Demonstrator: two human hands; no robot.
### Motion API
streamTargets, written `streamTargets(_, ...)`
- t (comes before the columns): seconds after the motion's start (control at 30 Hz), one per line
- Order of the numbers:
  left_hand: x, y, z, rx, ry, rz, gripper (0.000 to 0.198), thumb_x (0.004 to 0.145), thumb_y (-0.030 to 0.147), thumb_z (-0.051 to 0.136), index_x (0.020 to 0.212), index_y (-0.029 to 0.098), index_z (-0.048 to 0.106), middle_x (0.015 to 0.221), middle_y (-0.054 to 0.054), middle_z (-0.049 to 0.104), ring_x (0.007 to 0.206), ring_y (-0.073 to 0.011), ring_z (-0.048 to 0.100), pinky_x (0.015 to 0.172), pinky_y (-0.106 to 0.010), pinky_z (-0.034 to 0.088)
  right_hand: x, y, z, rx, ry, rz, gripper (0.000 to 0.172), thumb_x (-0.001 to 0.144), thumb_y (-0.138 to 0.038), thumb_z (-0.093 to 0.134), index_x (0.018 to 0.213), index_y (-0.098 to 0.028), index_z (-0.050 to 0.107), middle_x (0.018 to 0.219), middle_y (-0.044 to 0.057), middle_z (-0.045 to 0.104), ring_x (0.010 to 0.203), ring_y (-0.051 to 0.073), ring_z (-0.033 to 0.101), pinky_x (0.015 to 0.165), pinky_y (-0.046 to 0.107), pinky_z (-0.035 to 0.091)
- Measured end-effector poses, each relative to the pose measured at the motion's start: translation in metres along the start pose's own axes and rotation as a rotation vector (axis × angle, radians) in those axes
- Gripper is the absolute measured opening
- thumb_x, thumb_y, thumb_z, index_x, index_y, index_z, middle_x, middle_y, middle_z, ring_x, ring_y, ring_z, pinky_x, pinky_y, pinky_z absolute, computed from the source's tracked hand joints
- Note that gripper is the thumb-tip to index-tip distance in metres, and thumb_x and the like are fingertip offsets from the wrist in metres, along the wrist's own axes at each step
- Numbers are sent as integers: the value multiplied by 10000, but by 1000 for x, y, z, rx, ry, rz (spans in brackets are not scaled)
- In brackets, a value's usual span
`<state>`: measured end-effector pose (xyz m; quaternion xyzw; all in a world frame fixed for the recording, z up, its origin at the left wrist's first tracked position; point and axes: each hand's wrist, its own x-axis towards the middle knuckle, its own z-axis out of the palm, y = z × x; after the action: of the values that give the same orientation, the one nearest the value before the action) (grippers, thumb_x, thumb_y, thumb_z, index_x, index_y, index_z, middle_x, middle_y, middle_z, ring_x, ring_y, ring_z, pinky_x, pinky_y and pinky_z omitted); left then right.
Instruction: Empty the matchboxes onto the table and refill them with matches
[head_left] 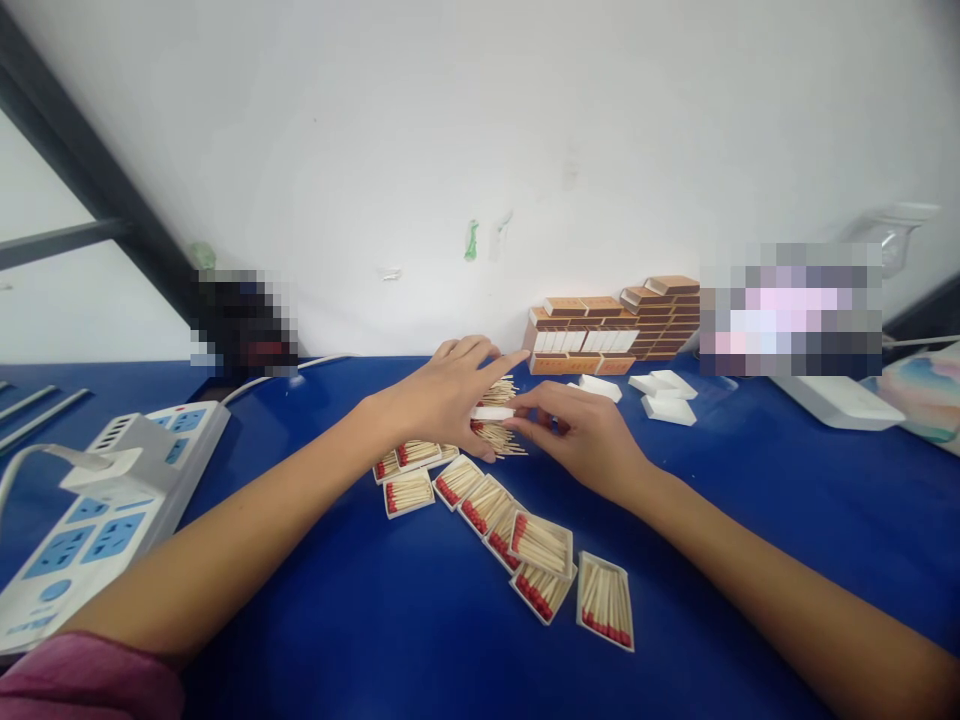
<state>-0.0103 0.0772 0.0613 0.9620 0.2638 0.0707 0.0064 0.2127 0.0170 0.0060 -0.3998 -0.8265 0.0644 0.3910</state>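
My right hand [589, 435] is closed, thumb and fingers pinching the end of a small white matchbox tray [493, 413]. Over a heap of loose matches [499, 440], my left hand [446, 390] has its fingers spread apart, with the tray between its thumb and fingers; whether it touches the tray I cannot tell. Matches show above and below the tray. Nearer to me lie several trays filled with red-headed matches [541, 543], some overlapping. One filled tray [606, 600] lies apart on the right, and another [409, 493] sits below my left wrist.
Brown matchboxes [585, 340] are stacked against the white wall. Several white trays [667, 408] lie right of my right hand. A white power strip [112, 540] with a plugged-in adapter fills the left side of the blue table [337, 620]. Blurred items stand at both back corners.
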Motion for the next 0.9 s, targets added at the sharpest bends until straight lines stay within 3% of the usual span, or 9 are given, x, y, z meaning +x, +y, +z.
streamTargets(0.1,-2,-6,-12,-11,36,-39,1002,696,684,803,1494,182,465,1379,-162,548,1303,-349,455,1097,-456,385,0,-1,-3,-14,21,-12,204,1011,-407,644,1031,-232,747,842,38,716,648,155,580,628,310,477)
streamTargets(0.17,-4,-10,-23,2,43,-80,689,720,660,794,1189,173,663,1189,-132,636,1152,-313,531,987,-406,425,1,0,-8,-42,41,12,195,1010,-408,641,1033,-244,745,859,42,730,646,159,582,631,321,477)
streamTargets(0.27,-5,-12,-33,-53,-126,-111,310,819,509,756,828,200,734,840,-59,664,826,-209,582,749,-323,407,3,3,-17,-97,90,67,199,1000,-425,644,1037,-256,742,876,51,746,644,170,588,644,345,478)
streamTargets(0.37,-3,-8,-33,-122,-252,-147,194,799,411,791,814,217,790,710,-17,658,626,-144,529,636,-306,349,4,11,-26,-153,128,112,221,988,-447,648,1028,-250,740,833,57,734,650,186,601,648,360,472)
streamTargets(0.5,0,1,-26,-171,-368,-181,168,766,369,833,816,210,821,663,-9,685,554,-123,513,592,-301,330,5,20,-35,-200,159,126,234,993,-451,635,1029,-245,740,835,60,728,650,192,604,633,362,457)
streamTargets(0.9,-2,4,-24,-213,-464,-197,63,741,213,773,790,195,808,668,-9,688,551,-113,530,544,-268,318,7,30,-42,-252,132,188,235,963,-462,654,935,-240,729,836,62,748,670,200,622,643,351,454)
